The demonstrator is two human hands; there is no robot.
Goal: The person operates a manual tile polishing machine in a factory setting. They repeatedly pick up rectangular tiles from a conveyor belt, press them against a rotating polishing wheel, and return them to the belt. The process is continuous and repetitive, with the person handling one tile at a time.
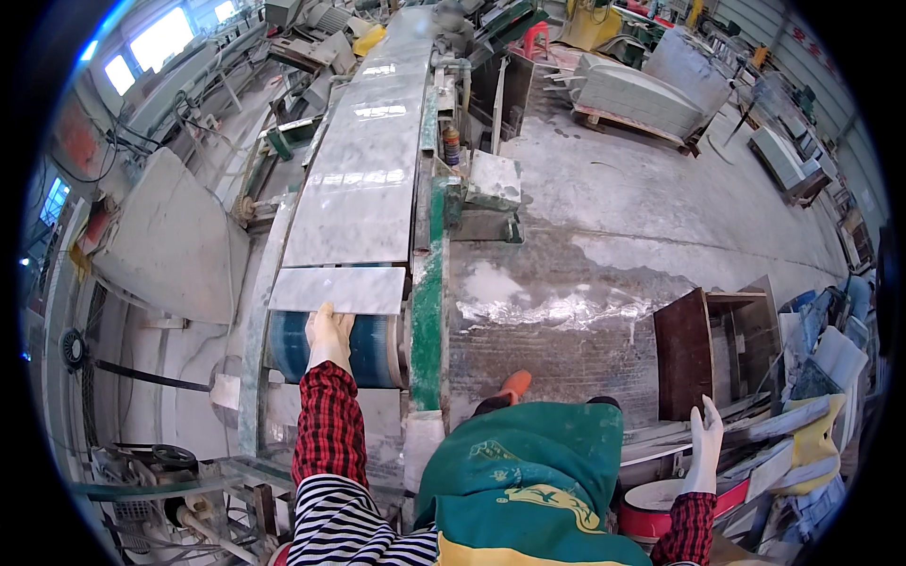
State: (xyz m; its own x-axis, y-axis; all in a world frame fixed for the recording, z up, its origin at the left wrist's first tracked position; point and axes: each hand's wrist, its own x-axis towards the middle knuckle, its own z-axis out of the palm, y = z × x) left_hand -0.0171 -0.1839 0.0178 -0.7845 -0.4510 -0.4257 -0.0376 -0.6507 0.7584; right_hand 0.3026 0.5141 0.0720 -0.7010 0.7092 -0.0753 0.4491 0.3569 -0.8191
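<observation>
A narrow pale marble strip [354,288] lies crosswise at the near end of a roller conveyor. My left hand [328,335], in a white glove, grips the near edge of this strip, with fingertips showing at its top surface. Just beyond, a long grey-white polished marble slab [354,212] lies along the conveyor. Under my left hand is a blue conveyor roller or belt end [377,351]. My right hand [705,434], also gloved, hangs out to the right with fingers apart and nothing in it, above a red-rimmed round tub [651,495].
A green conveyor rail [427,330] runs along my left side. To the right stand a brown wooden box [684,354] and a heap of stone offcuts [835,368]. Stacked slabs [632,94] rest on a pallet farther off. The floor [557,283] looks wet in places.
</observation>
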